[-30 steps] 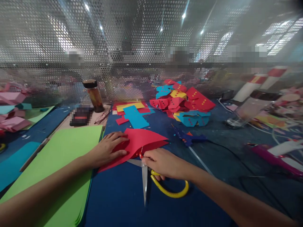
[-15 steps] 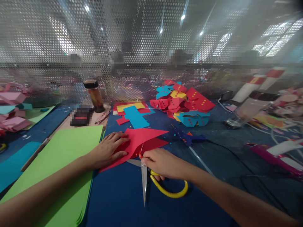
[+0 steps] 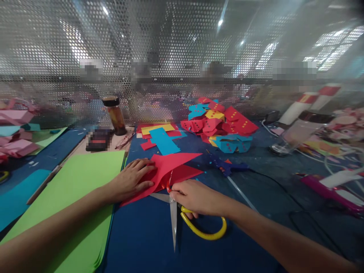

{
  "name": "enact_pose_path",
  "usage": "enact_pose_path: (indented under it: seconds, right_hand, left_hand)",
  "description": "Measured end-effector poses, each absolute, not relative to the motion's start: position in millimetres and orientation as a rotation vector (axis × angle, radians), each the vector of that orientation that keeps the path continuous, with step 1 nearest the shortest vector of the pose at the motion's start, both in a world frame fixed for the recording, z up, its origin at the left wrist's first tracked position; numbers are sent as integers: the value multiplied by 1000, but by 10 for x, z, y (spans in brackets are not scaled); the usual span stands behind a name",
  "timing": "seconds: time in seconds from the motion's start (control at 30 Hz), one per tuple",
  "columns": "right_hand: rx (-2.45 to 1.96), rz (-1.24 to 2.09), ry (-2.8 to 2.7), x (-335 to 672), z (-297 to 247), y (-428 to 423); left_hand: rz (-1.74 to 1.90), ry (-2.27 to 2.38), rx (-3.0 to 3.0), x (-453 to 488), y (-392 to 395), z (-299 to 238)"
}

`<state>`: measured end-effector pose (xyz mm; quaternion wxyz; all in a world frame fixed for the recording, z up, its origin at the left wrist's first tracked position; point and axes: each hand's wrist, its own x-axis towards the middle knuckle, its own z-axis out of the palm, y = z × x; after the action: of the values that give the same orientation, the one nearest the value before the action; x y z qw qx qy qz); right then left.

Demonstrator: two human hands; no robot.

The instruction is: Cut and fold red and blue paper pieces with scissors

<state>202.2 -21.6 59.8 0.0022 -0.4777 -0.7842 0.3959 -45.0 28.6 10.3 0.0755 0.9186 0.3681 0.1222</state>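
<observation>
My left hand (image 3: pixel 135 176) lies flat, fingers stretched, on a folded piece of red paper (image 3: pixel 167 163). The paper's right end parts into two pointed flaps. My right hand (image 3: pixel 193 197) grips a pair of scissors (image 3: pixel 173 223) at the paper's near edge. Their blades stand apart, one pointing left beside the paper's near edge, the other toward me. A yellow handle loop (image 3: pixel 204 235) shows below the hand. By my right thumb is a small red part (image 3: pixel 168 186) with a thin twisted end; what it is I cannot make out.
A green paper stack (image 3: pixel 93 170) lies under my left forearm. Beyond are blue strips (image 3: pixel 165 140), a heap of folded paper pieces (image 3: pixel 233 119) and a capped bottle (image 3: pixel 115 117). A blue glue gun (image 3: pixel 229 167) with its cord lies right, near a clear jar (image 3: pixel 298 132).
The scissors' near blade tip has shifted slightly toward me. Both hands stay in almost the same place, and the red paper looks nearly unchanged.
</observation>
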Motion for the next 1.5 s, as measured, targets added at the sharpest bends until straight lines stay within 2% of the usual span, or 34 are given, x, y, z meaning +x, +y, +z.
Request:
enact_pose_path:
  seconds: [1.5]
  right_hand:
    - [-1540, 1268, -2468, 1894, 646, -225]
  left_hand:
    - [371, 1104, 2687, -490, 285, 139]
